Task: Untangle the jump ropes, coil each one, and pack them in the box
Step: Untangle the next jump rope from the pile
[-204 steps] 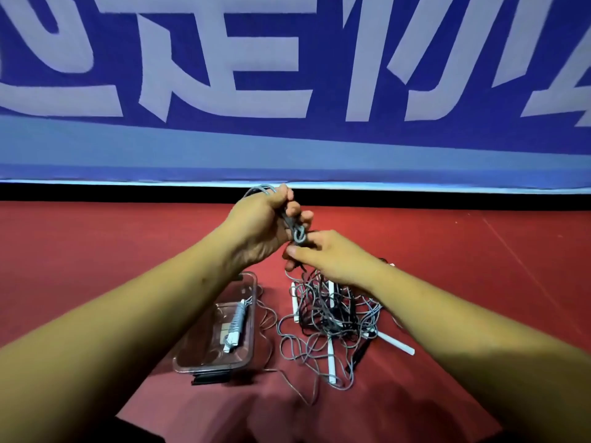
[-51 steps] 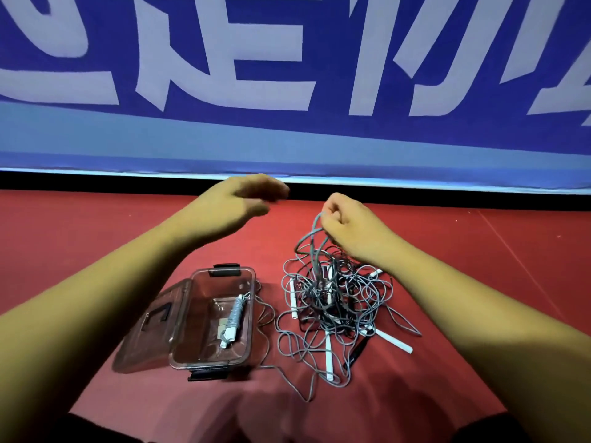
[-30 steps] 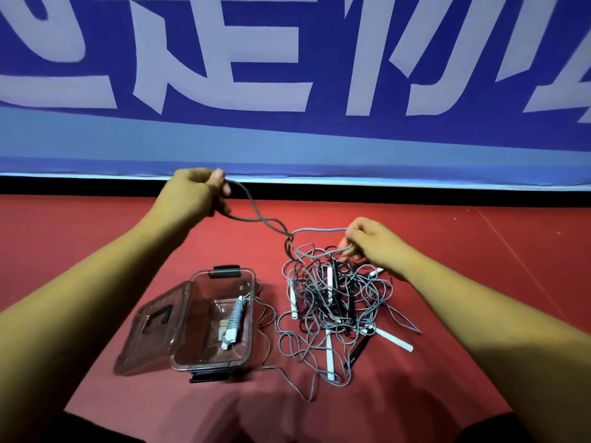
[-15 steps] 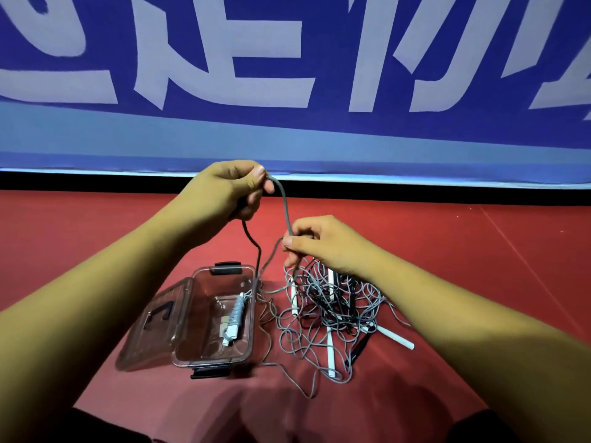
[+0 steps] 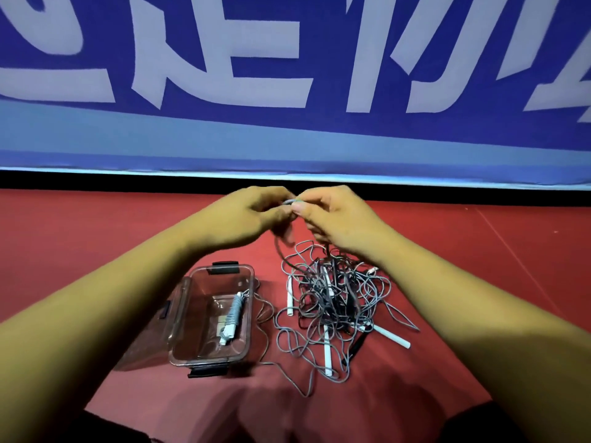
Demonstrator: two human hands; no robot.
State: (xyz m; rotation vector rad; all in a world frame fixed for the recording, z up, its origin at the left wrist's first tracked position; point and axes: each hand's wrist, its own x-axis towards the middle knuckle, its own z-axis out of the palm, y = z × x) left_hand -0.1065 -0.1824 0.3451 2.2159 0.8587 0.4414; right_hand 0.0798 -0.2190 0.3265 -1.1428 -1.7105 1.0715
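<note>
Currently, left hand (image 5: 252, 215) and right hand (image 5: 339, 219) both pinch one gray cord (image 5: 289, 202).
Fingertips meet above the tangled rope pile (image 5: 332, 298) on the red floor (image 5: 479, 282); the cord hangs into it. Just left of the pile, the clear box (image 5: 224, 270) stands open, holding one coiled rope (image 5: 233, 318).

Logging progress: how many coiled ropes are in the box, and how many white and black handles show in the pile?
Coiled rope in box: 1
White handles, clear: 4
Black handle, clear: 1
Total: 6; more may be buried.
</note>
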